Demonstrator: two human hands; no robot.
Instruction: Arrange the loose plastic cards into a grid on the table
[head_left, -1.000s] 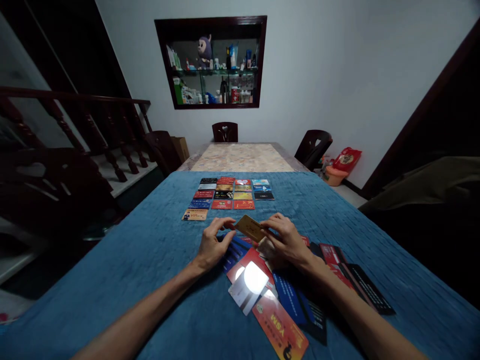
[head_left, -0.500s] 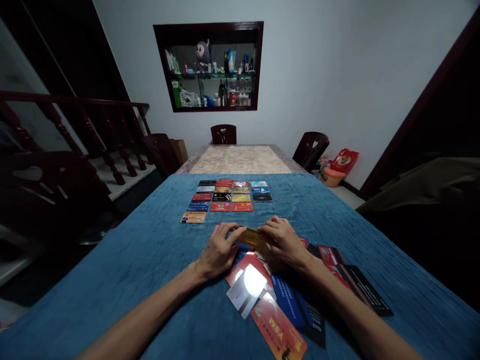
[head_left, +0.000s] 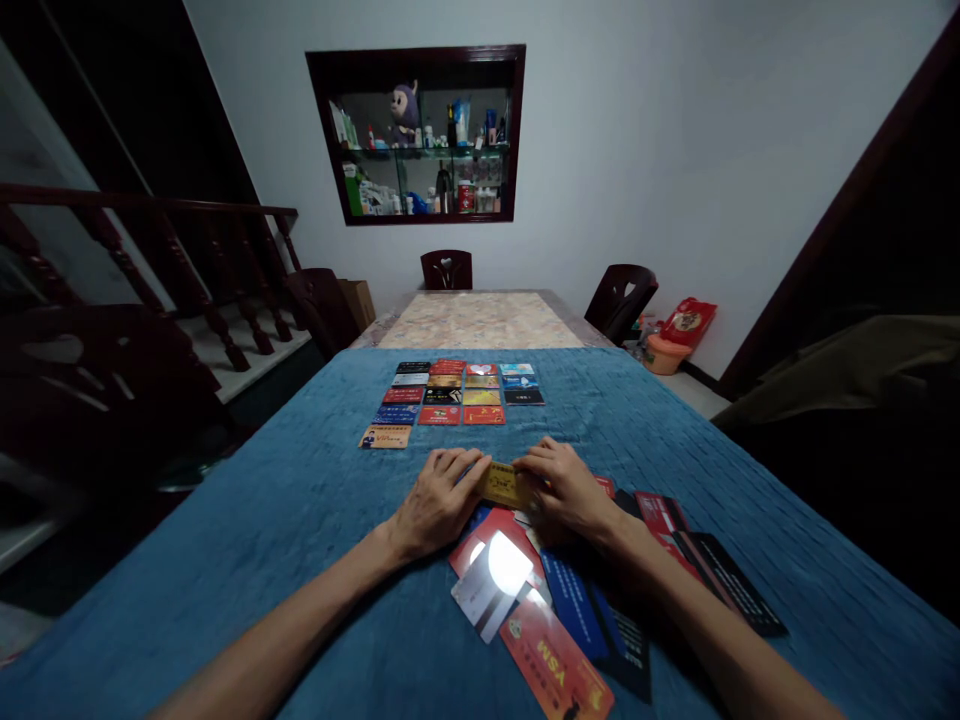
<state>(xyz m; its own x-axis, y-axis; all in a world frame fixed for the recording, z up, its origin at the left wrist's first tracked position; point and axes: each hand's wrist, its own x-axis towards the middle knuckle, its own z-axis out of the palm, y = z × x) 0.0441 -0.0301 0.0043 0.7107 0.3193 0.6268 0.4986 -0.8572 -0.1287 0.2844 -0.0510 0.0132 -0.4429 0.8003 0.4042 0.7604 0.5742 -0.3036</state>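
A gold plastic card (head_left: 500, 485) is held by its two ends between my hands, its printed face turned toward me. My left hand (head_left: 439, 500) pinches the left end with thumb and fingers, and my right hand (head_left: 562, 488) grips the right end. Beneath and nearer to me lies a loose pile of cards: a red-orange YSM card (head_left: 555, 655), a shiny silver-white card (head_left: 491, 583), a blue card (head_left: 574, 600) and several dark and red ones, partly hidden by my right forearm. Farther off, several cards lie face up in neat columns, with an orange VIP card (head_left: 385, 437) nearest.
A blue cloth (head_left: 315, 530) covers the near part of the table, and its patterned top (head_left: 480, 318) shows beyond. Dark wooden chairs (head_left: 621, 303) stand around it. A black card (head_left: 739, 580) lies at the pile's right edge. A shelf niche (head_left: 420, 150) is in the wall.
The gold card has tilted so that more of its printed face shows. Both hands stay on it in nearly the same place; the pile and the columns are unchanged.
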